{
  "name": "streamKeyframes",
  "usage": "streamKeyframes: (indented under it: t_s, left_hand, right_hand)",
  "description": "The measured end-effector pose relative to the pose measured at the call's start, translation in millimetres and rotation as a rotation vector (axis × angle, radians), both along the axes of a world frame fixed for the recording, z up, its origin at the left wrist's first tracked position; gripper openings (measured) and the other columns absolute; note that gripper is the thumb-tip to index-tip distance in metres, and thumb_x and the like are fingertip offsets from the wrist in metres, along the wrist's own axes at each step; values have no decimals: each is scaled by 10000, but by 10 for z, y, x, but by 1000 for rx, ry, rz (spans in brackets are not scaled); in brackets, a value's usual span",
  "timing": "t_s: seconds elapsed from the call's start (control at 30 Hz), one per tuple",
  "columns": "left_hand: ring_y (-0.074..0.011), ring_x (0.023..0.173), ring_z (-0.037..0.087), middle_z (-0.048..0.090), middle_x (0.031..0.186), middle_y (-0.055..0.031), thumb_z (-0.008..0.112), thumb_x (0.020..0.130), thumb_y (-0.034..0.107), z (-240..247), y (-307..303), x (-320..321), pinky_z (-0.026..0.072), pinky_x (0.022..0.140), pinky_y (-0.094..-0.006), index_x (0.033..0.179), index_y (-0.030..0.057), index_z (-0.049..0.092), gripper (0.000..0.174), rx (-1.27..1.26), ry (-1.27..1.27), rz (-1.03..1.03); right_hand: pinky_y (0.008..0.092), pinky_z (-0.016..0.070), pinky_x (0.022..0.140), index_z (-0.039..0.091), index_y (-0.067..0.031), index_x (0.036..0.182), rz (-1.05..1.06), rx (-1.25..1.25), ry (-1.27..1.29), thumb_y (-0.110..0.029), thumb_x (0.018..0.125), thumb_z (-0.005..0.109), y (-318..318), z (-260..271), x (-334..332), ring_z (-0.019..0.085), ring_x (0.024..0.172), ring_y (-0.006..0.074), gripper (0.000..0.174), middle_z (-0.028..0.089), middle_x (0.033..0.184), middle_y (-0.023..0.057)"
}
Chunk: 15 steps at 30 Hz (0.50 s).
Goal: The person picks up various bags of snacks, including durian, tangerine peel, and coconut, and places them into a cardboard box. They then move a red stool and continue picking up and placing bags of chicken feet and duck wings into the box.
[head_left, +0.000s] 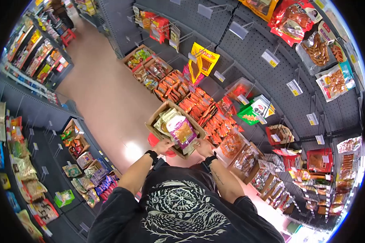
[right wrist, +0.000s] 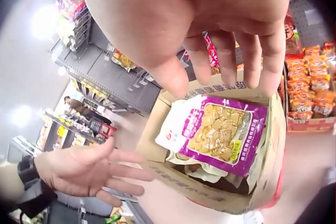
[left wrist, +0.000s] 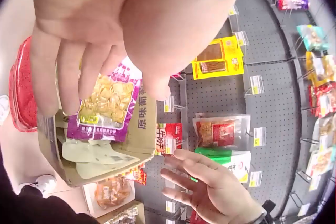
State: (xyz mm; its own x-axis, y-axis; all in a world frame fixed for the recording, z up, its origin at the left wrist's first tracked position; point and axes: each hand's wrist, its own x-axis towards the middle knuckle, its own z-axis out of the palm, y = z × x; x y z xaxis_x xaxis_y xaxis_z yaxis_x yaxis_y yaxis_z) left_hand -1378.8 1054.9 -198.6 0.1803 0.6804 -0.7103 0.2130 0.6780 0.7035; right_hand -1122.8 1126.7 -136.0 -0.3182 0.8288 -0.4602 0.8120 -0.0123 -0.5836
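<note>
In the head view a cardboard box [head_left: 151, 121] stands over a red stool [head_left: 152, 140]. A purple-and-white snack packet [head_left: 182, 130] lies on top of several pale packets [head_left: 162, 121] inside it. My left hand [head_left: 163, 146] is at the box's near left side, fingers extended. At its near right corner is my right hand [head_left: 204, 147]. In the right wrist view, my left hand [right wrist: 97, 174] is spread beside the box, palm showing. The left wrist view shows my right hand [left wrist: 207, 187] with straight fingers, apart from the box. Neither hand grips anything.
Boxes of orange-red snack packets [head_left: 196, 105] line the floor by the pegboard shelving [head_left: 251, 56] on the right. Another shelf [head_left: 48, 162] with bagged snacks stands on the left. An aisle floor [head_left: 105, 93] runs between them. A person [right wrist: 79, 108] is farther off.
</note>
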Motion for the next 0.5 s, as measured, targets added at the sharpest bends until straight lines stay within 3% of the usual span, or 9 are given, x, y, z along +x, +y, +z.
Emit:
streamKeyframes:
  t_s: [0.07, 0.1, 0.2, 0.3, 0.33, 0.4, 0.43, 0.47, 0.5]
  left_hand:
    - [-181, 878, 619, 601, 1040, -92, 571, 861, 517, 362, -94, -148, 517, 654, -336, 1198, 60, 519, 569, -73, -64, 111]
    - [-188, 916, 613, 583, 1092, -59, 538, 902, 450, 403, -149, -226, 514, 687, -330, 1196, 84, 512, 470, -122, -62, 122]
    - [-170, 882, 603, 587, 1073, -57, 535, 904, 438, 316, -331, -489, 502, 658, -299, 1192, 80, 512, 460, -120, -57, 113]
    - [-155, 840, 593, 600, 1038, -55, 522, 914, 431, 418, -472, -700, 487, 646, -279, 1182, 70, 515, 450, -76, -76, 161]
    - [-155, 840, 593, 600, 1038, -55, 522, 914, 431, 449, -512, -766, 487, 646, -279, 1182, 70, 515, 450, -74, -75, 162]
    - [-151, 845, 593, 611, 1019, -62, 501, 933, 397, 459, -636, -852, 487, 661, -282, 1180, 64, 514, 415, -30, -51, 237]
    - [-153, 852, 593, 615, 1031, -69, 476, 953, 340, 350, -743, -863, 493, 688, -289, 1183, 49, 505, 372, -43, -21, 306]
    - [-168, 899, 601, 614, 1070, -82, 462, 963, 302, 224, -855, -958, 508, 724, -310, 1202, 38, 494, 358, -64, -19, 224]
    - [-145, 778, 601, 621, 912, -72, 492, 948, 338, 281, -953, -946, 500, 634, -280, 1086, 15, 539, 355, -8, -36, 320]
  right_hand:
    - [390, 474, 860, 608, -73, 1126, -33, -28, -7, -395, 773, 628, -74, -226, -129, 600, 1003, 300, 479, 625, 1075, 166]
    - [395, 473, 860, 608, -68, 1121, 16, -7, -50, -397, 773, 630, -70, -372, -215, 598, 1004, 311, 480, 626, 1067, 169]
    - [408, 469, 868, 582, -40, 1142, 33, -66, -74, -409, 757, 646, -49, -386, -444, 592, 993, 348, 538, 612, 1072, 202]
    - [420, 463, 882, 435, 38, 1249, 30, 17, -145, -455, 686, 703, 72, -816, -529, 553, 1046, 381, 796, 551, 1143, 256]
    - [420, 463, 882, 435, 38, 1249, 31, 19, -143, -455, 686, 703, 108, -828, -617, 553, 1046, 381, 796, 551, 1143, 256]
    - [429, 441, 926, 461, -14, 1210, 13, 153, -296, -462, 680, 728, 182, -884, -886, 474, 1153, 387, 743, 439, 1273, 243]
    - [443, 371, 1006, 405, -7, 1279, 37, 95, -339, -509, 693, 703, 202, -861, -1010, 387, 1234, 385, 827, 402, 1307, 226]
    - [467, 328, 1038, 321, 29, 1345, 189, 10, -375, -515, 765, 621, 269, -421, -1156, 360, 1264, 385, 851, 389, 1341, 215]
    - [482, 270, 1074, 294, 24, 1381, 71, 441, -444, -458, 863, 497, 71, -1684, -1102, 324, 1301, 368, 736, 349, 1397, 197]
